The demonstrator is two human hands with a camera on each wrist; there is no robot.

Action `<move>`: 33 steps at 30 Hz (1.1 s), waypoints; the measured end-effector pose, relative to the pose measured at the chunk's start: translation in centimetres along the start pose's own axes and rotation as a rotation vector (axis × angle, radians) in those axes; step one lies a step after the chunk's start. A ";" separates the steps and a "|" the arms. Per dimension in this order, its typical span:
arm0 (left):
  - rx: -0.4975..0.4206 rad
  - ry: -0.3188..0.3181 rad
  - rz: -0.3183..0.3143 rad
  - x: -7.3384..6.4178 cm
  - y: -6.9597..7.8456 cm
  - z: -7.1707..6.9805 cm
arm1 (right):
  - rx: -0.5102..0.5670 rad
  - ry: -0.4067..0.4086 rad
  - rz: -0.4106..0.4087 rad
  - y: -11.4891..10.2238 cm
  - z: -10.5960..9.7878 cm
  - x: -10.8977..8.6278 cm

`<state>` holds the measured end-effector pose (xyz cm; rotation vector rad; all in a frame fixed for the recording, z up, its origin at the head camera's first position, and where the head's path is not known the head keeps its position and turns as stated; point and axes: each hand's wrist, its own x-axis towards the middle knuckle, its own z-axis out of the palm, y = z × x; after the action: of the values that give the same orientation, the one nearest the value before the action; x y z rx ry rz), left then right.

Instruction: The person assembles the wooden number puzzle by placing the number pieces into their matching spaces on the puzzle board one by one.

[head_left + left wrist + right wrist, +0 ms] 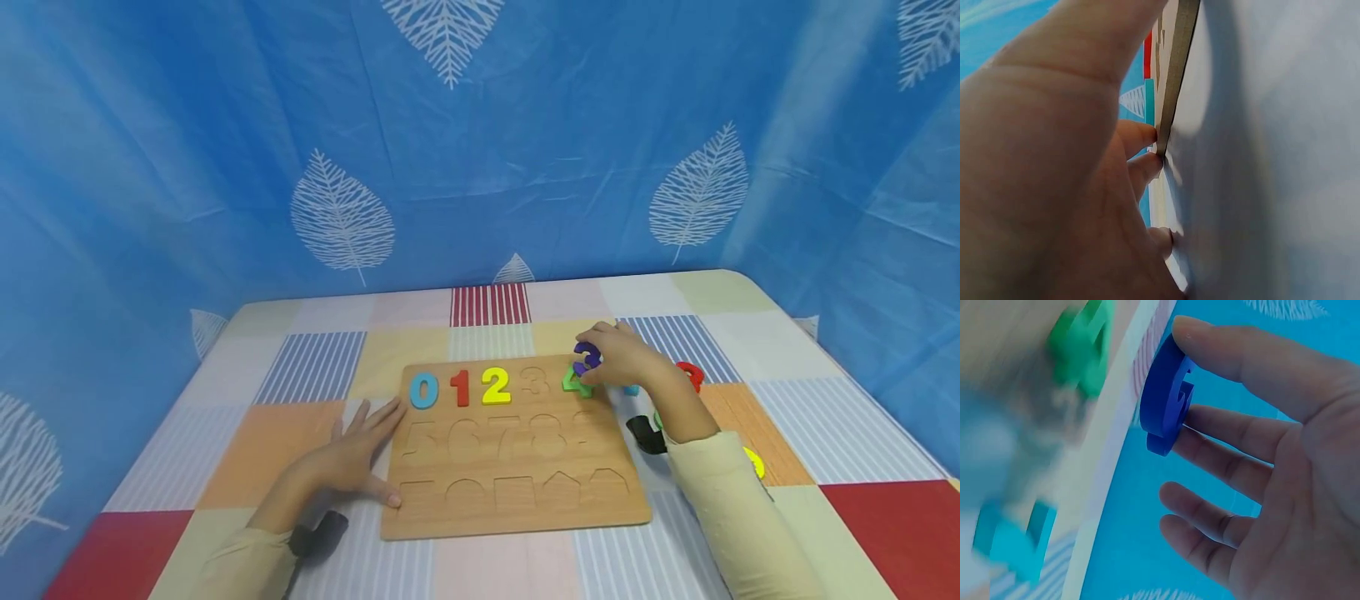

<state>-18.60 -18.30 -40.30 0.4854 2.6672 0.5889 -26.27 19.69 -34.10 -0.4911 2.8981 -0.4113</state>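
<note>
A wooden number puzzle board (pixel 517 518) lies on the table. Along its top row sit a blue 0 (pixel 423 391), a red 1 (pixel 461 388), a yellow 2 (pixel 496 387) and a green 4 (pixel 573 385); the 3-shaped recess (pixel 535 381) between 2 and 4 is bare. With thumb and fingertips my right hand (pixel 624 357) pinches a purple number 3 (pixel 1165 400), tilted on edge above the board's top right corner. My left hand (pixel 358 457) lies spread at the left edge, its fingers (pixel 1141 169) and thumb touching the board.
Loose pieces lie right of the board: a red one (pixel 691 375), a yellow one (pixel 754 462), a light blue one (pixel 1013 544) and a green one partly behind my right arm. The lower two rows hold bare recesses. A blue leaf-patterned curtain (pixel 510 167) hangs behind the table.
</note>
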 end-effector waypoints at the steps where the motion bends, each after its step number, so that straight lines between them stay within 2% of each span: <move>1: -0.001 -0.001 0.003 0.0 0.0 0.0 | -0.002 0.001 -0.007 -0.5 0.1 0.3; 7: -0.005 0.001 0.023 0.3 0.3 -0.1 | -0.013 -0.008 -0.078 -3.2 0.8 1.8; 11: 0.004 -0.001 0.029 0.5 0.4 0.1 | -0.008 -0.019 -0.091 -4.2 1.2 2.4; 19: 0.012 -0.007 0.036 0.6 0.4 0.1 | -0.047 -0.043 -0.067 -4.8 2.1 2.9; 27: 0.006 -0.002 0.018 0.1 0.6 -0.2 | -0.065 -0.068 -0.034 -5.2 2.9 3.4; 33: -0.004 -0.002 -0.006 0.0 0.5 -0.1 | -0.113 -0.095 -0.057 -5.7 3.3 3.7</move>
<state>-18.47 -17.90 -39.97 0.4762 2.6644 0.5921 -27.28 12.41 -36.01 -0.5953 2.8315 -0.2264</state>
